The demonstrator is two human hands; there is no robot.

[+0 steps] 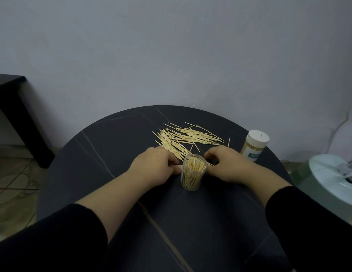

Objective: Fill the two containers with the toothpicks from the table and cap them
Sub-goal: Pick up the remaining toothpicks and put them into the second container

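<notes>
Centrally, an open jar (pixel 193 173) stands upright on the table (pixel 92 154), part-filled. Loose toothpicks (pixel 183 137) fan out just behind it. Left hand (pixel 157 163) — fingers curled, pinching a few toothpicks beside the jar. Right hand (pixel 224 163) — fingers curled down at the jar's other side; grip unclear. A capped jar (pixel 253 144) stands near the right edge.

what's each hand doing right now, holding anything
Left hand: fingers curled, pinching thin pale wooden toothpicks beside the clear round plastic container.
Right hand: fingers curled; whether it holds anything cannot be told.
</notes>
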